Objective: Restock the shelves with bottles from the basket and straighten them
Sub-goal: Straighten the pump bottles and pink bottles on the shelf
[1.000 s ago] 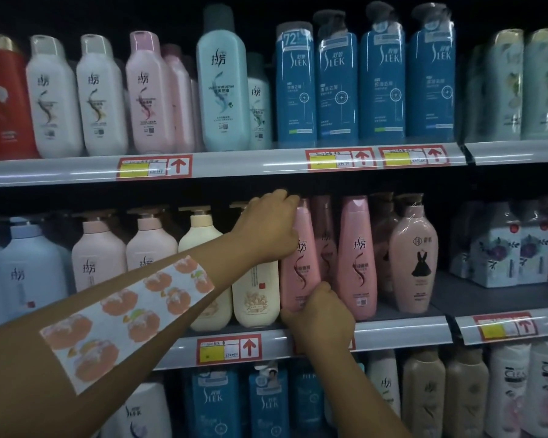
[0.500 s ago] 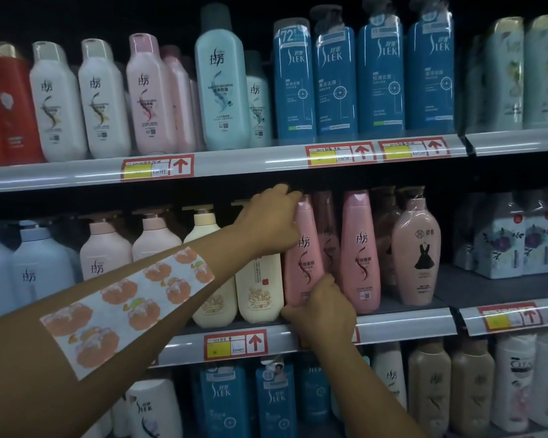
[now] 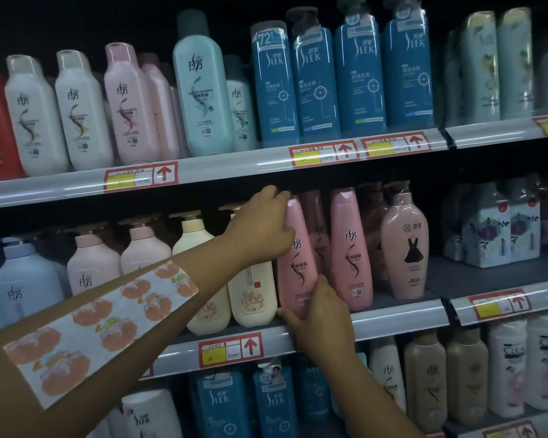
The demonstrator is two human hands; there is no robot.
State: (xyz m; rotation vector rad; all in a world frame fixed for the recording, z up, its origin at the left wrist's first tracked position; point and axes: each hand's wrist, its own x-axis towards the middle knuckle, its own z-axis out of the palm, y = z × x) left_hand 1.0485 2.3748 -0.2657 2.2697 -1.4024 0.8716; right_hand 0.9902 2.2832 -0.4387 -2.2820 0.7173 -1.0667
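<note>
A tall pink shampoo bottle (image 3: 298, 263) stands at the front of the middle shelf (image 3: 393, 320). My left hand (image 3: 260, 229) grips its upper part near the cap, fingers curled over the top. My right hand (image 3: 323, 314) holds the bottle's base at the shelf edge. A matching pink bottle (image 3: 350, 248) stands just to its right, with another behind. The basket is not in view.
Cream pump bottles (image 3: 253, 295) stand just left of the held bottle, and a pink bottle with a black dress print (image 3: 405, 248) to the right. Blue bottles (image 3: 339, 80) fill the top shelf; more bottles line the lower shelf (image 3: 424, 380).
Both hands stay on the same pink bottle. The camera has shifted slightly, so the shelves sit a little higher in view; the bottle looks slightly more upright.
</note>
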